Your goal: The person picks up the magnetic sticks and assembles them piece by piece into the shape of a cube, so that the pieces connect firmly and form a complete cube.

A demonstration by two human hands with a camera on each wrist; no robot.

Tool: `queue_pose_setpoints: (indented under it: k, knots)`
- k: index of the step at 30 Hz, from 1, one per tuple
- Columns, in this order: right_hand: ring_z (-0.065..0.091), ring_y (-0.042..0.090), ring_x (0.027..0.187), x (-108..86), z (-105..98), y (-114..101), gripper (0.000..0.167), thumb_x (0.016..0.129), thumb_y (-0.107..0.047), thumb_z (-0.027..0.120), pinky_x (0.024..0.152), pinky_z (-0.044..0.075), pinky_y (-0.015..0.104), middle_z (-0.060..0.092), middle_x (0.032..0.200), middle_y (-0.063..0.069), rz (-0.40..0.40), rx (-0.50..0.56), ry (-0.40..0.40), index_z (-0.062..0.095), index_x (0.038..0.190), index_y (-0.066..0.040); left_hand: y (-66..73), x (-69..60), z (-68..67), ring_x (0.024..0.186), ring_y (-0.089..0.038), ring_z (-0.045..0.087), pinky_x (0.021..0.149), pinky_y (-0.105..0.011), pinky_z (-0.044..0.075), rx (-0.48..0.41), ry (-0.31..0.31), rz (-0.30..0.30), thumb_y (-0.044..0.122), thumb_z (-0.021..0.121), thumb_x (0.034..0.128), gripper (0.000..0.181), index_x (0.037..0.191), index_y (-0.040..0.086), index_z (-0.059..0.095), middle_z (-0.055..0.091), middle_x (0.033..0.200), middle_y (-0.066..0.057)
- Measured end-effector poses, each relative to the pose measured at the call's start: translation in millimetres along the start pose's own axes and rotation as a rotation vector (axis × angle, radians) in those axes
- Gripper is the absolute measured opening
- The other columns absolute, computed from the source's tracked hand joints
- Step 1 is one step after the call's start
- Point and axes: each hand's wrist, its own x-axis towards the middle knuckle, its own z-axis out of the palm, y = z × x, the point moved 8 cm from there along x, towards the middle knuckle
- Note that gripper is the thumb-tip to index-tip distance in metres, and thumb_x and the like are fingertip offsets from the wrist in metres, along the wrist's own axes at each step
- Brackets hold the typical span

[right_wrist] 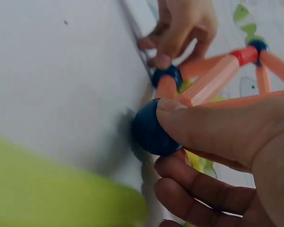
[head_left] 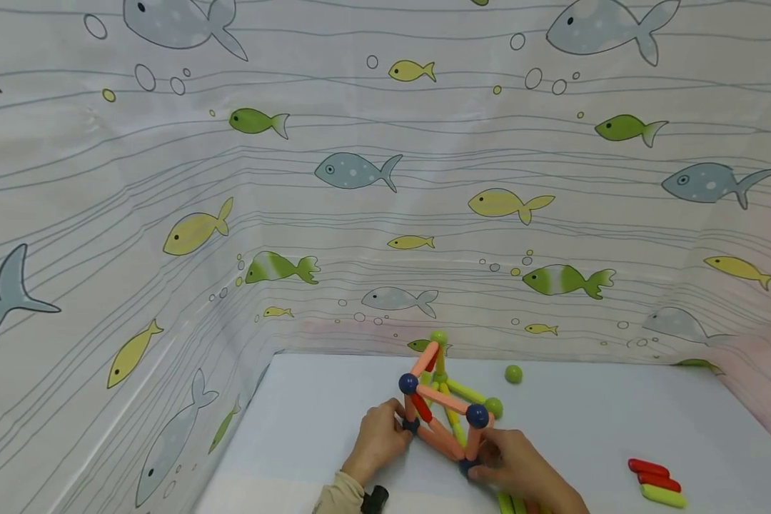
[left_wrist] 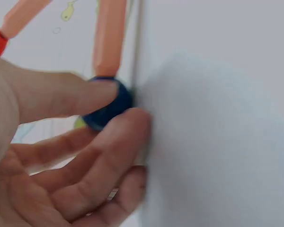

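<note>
A structure of orange rods [head_left: 442, 399], red and yellow-green rods, and blue and green balls stands on the white table. At its lower left corner the left hand [head_left: 380, 437] pinches a blue ball [left_wrist: 104, 106] between thumb and fingers, under an orange rod [left_wrist: 110, 38]. The right hand [head_left: 520, 467] grips the lower front blue ball [right_wrist: 154, 128], thumb on one side and fingers curled at the other. Two more blue balls [head_left: 408, 383] join rods at the upper front. A green ball [head_left: 438, 337] tops the peak behind.
A loose green ball [head_left: 513, 374] lies behind the structure. Two red rods [head_left: 649, 468] and a yellow-green rod [head_left: 663, 495] lie at the right. More rods [head_left: 506, 502] lie near the front edge, partly behind the right hand. A fish-patterned sheet [head_left: 360, 214] hangs around the table [head_left: 295, 400].
</note>
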Motion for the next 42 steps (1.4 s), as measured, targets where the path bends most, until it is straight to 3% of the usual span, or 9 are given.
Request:
queue_pose_setpoints:
  k: [3,6,11,19,23,28,31,37,42]
  knots:
    - [0.068,0.002,0.082,1.6,10,-11,0.025,0.088,-0.02,0.088,0.072,0.056,0.022,0.076,0.094,-0.006,-0.044,-0.003,0.003,0.07,0.104,-0.015,-3.8,2.6,-2.8,0.057,-0.002,0.055,0.054,-0.022,0.045,-0.037,0.072,-0.005,-0.007,0.077,0.0782,0.028,0.105,-0.003,0.072,0.069,0.068,0.0]
    - [0.07,0.003,0.085,3.1,22,-20,0.028,0.088,-0.018,0.087,0.074,0.058,0.023,0.077,0.097,-0.003,-0.068,0.013,0.0,0.072,0.111,-0.009,-6.7,5.3,-0.2,0.065,-0.007,0.065,0.06,-0.023,0.052,-0.162,0.059,-0.017,-0.009,0.073,0.0814,0.04,0.121,-0.009,0.068,0.075,0.081,-0.008]
    - [0.072,0.014,0.099,11.1,44,-27,0.054,0.089,-0.022,0.087,0.088,0.061,0.037,0.077,0.114,0.002,0.005,0.034,-0.02,0.067,0.134,0.0,-7.4,6.1,8.2,0.091,-0.025,0.076,0.076,-0.027,0.059,-0.359,-0.067,-0.055,-0.011,0.063,0.0856,0.06,0.144,-0.015,0.05,0.074,0.117,-0.027]
    - [0.064,0.033,0.126,26.9,71,-30,0.092,0.079,-0.026,0.095,0.11,0.044,0.067,0.07,0.136,0.01,0.094,-0.007,-0.034,0.049,0.155,-0.004,-10.9,5.5,19.0,0.131,-0.042,0.063,0.106,-0.044,0.055,-0.561,-0.268,-0.079,-0.005,0.055,0.0973,0.069,0.159,-0.016,0.025,0.053,0.153,-0.033]
    - [0.061,0.035,0.13,26.5,73,-29,0.092,0.081,-0.027,0.094,0.111,0.041,0.068,0.069,0.137,0.007,0.096,0.008,-0.05,0.047,0.157,-0.005,-1.6,6.2,13.9,0.129,-0.042,0.066,0.107,-0.053,0.054,-0.446,-0.234,-0.025,0.001,0.053,0.1022,0.058,0.156,-0.013,0.036,0.062,0.145,-0.03]
    - [0.068,0.026,0.113,14.1,47,-30,0.058,0.089,-0.029,0.088,0.101,0.053,0.059,0.075,0.122,0.003,0.075,0.008,-0.035,0.066,0.137,-0.005,30.0,1.5,-17.2,0.091,-0.018,0.074,0.078,-0.033,0.058,-0.12,0.129,0.064,0.019,0.051,0.1104,0.035,0.141,0.002,0.055,0.078,0.111,-0.014]
    - [0.067,0.021,0.102,2.8,22,-24,0.041,0.089,-0.029,0.088,0.094,0.057,0.055,0.075,0.111,-0.001,0.129,-0.042,-0.01,0.073,0.121,-0.008,51.8,-6.1,-28.0,0.087,-0.012,0.07,0.072,-0.028,0.053,-0.087,0.252,0.09,0.034,0.05,0.1107,0.039,0.143,0.011,0.053,0.075,0.113,-0.007]
    - [0.064,0.023,0.103,-16.9,-6,-8,0.037,0.08,-0.018,0.094,0.1,0.053,0.062,0.074,0.111,-0.001,0.282,-0.071,-0.093,0.076,0.113,-0.014,70.1,-12.8,-13.0,0.131,-0.038,0.059,0.097,-0.055,0.056,-0.193,0.116,0.086,0.051,0.061,0.1022,0.078,0.16,0.008,0.029,0.048,0.153,-0.021]
    - [0.057,0.027,0.101,-26.3,-4,-3,0.04,0.074,-0.009,0.096,0.098,0.052,0.066,0.074,0.114,0.0,0.27,0.011,-0.156,0.079,0.109,-0.019,65.8,-14.8,4.2,0.148,-0.044,0.045,0.113,-0.071,0.041,-0.261,0.013,0.057,0.055,0.066,0.0994,0.092,0.163,0.006,0.02,0.039,0.162,-0.023]
